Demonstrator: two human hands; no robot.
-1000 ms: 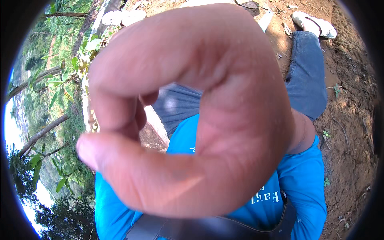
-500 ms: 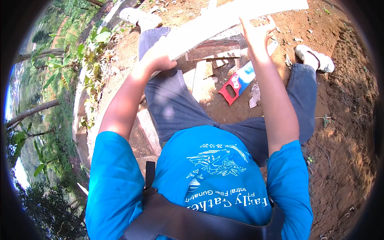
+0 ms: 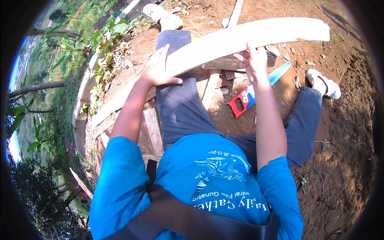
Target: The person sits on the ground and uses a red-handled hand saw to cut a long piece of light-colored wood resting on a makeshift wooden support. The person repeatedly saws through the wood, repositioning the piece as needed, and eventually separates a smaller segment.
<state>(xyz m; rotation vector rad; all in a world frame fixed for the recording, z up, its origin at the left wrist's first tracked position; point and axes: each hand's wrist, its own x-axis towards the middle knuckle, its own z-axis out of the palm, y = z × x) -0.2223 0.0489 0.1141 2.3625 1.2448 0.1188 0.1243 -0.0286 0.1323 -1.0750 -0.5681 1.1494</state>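
Observation:
A long, pale wooden plank (image 3: 248,38) lies across both hands in front of me, its face bright in the sun. My left hand (image 3: 157,71) holds its left end, fingers along the far side and thumb stretched out below the near edge. Farther along that near edge, my right hand (image 3: 256,64) grips it, the thumb on top and other fingers partly under the wood. Below the plank, near my right forearm, a handsaw (image 3: 245,98) with a red handle and blue blade rests on the dirt. My right forearm covers part of its blade.
Wood offcuts (image 3: 212,88) lie between my legs, under the plank. Another board (image 3: 152,128) is beside my left thigh. A narrow wooden strip (image 3: 236,12) sits beyond the plank. Green plants (image 3: 102,60) grow along the left edge; bare reddish soil (image 3: 344,132) slopes at right.
The plank and both hands have come lower in the view, and the plank's far right end has shifted rightward. My right thumb now presses on the plank. The saw stays on the ground.

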